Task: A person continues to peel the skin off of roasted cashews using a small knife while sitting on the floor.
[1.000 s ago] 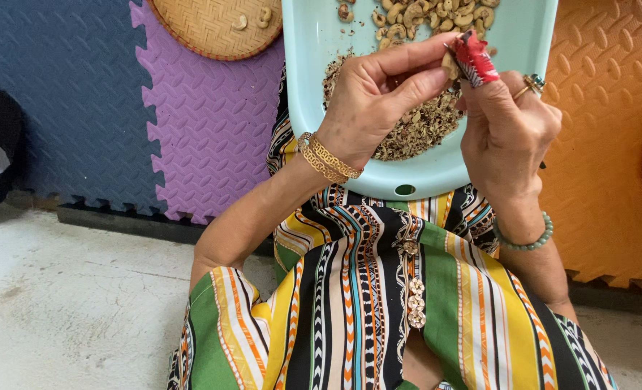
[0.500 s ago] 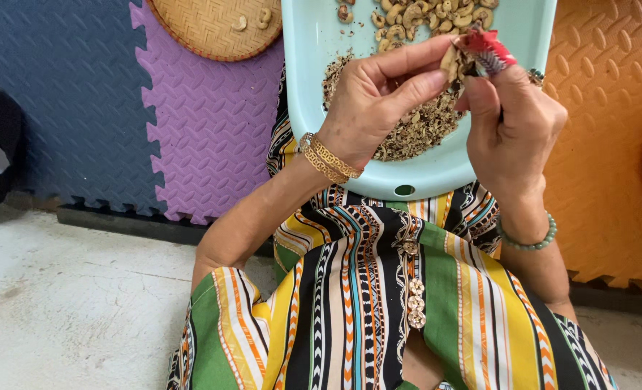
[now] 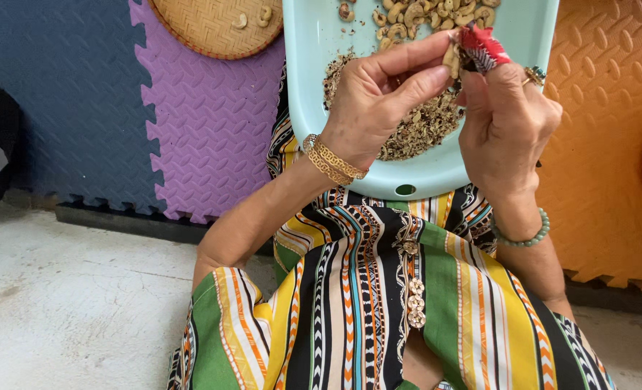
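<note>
Over the pale turquoise plastic tray (image 3: 313,87), the left hand (image 3: 378,97) pinches a small tan cashew nut (image 3: 451,59) between thumb and fingers. The right hand (image 3: 505,119), fingertip wrapped in red cloth (image 3: 483,47), presses against it above brown husk scraps (image 3: 422,130).

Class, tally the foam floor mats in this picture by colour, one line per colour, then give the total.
Blue mat: 1
Purple mat: 1
Orange mat: 1
Total: 3
</note>
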